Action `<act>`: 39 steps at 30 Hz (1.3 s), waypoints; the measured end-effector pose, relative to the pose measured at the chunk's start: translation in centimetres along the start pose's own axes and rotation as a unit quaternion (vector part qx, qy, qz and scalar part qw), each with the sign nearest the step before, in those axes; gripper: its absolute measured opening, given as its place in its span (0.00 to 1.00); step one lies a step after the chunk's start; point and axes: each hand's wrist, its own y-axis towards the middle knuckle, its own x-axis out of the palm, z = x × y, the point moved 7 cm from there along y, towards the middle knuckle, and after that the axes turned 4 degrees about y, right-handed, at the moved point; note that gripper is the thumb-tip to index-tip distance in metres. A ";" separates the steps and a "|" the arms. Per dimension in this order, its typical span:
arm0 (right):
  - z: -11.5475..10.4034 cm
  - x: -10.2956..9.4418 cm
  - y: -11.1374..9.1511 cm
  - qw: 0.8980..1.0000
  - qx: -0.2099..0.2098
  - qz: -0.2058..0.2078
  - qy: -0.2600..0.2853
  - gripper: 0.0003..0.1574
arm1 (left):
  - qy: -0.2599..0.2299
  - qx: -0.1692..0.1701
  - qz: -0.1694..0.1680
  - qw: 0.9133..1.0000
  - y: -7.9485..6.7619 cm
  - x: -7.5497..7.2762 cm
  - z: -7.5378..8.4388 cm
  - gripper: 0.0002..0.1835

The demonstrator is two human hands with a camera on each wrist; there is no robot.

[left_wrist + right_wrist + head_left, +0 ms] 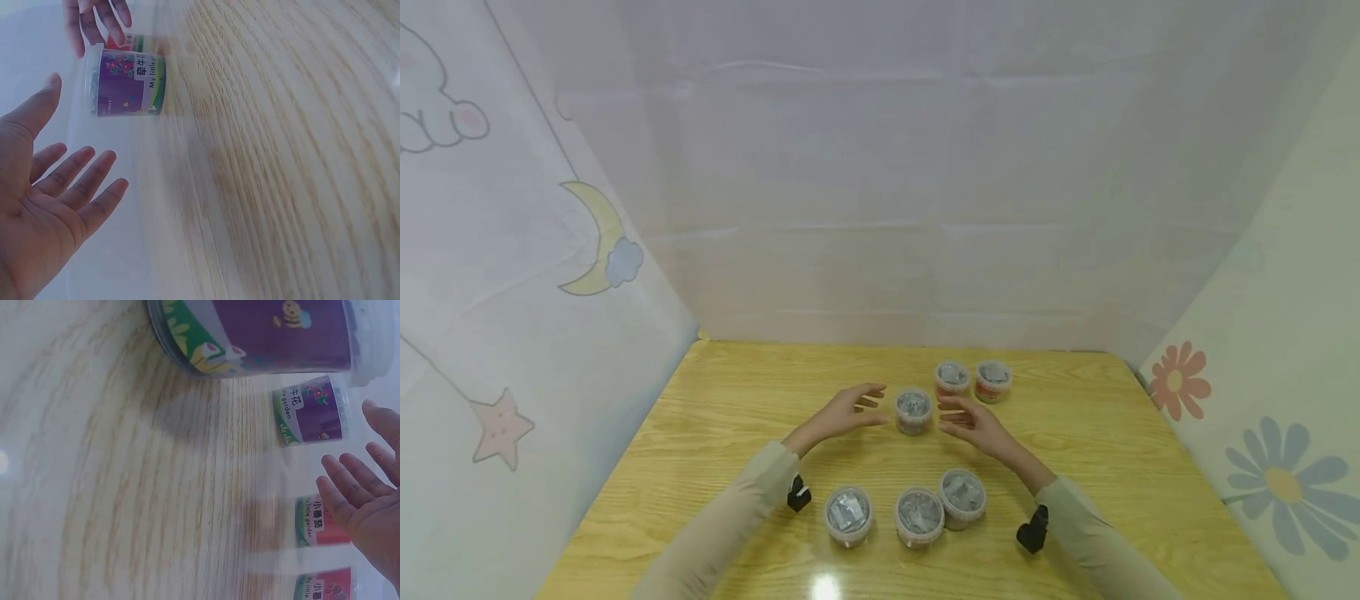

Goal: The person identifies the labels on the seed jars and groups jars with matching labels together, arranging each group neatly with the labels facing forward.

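Note:
Between my two hands stands a small lidded plastic tub (913, 412), with a purple "My little garden" label seen in the left wrist view. My left hand (848, 412) hovers to its left, fingers spread, holding nothing. On the other side, my right hand (973, 423) has its fingers pointing toward the tub, also holding nothing. A gap shows between each hand and the tub. Behind the right hand are two red-labelled tubs (952, 377) (993, 380), the nearer one partly covered by the fingers.
Closer to me on the wooden table (730, 417) are a tub (847, 515) at left and two more tubs (919, 517) (962, 497) side by side. One with a purple label (281, 331) looms large in the right wrist view. Pale printed sheets (880, 208) surround the table.

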 end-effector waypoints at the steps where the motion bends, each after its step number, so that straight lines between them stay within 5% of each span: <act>1: -0.1 0.0 -0.1 1.000 0.000 0.000 0.002 0.35 | 0.000 0.002 0.000 1.000 -0.1 0.0 0.0 0.35; 16: -4.3 0.6 -1.1 1.000 -0.002 -0.016 0.004 0.29 | 0.024 0.034 0.001 0.999 -1.5 -0.3 0.7 0.37; 31: -1.1 0.2 -1.5 1.000 -0.008 -0.015 0.006 0.30 | -0.002 0.033 0.027 0.999 -2.3 -0.5 0.7 0.32; 39: -1.2 0.3 -2.2 0.999 -0.027 -0.022 0.005 0.29 | 0.008 0.037 0.027 0.999 -2.7 -0.6 0.9 0.32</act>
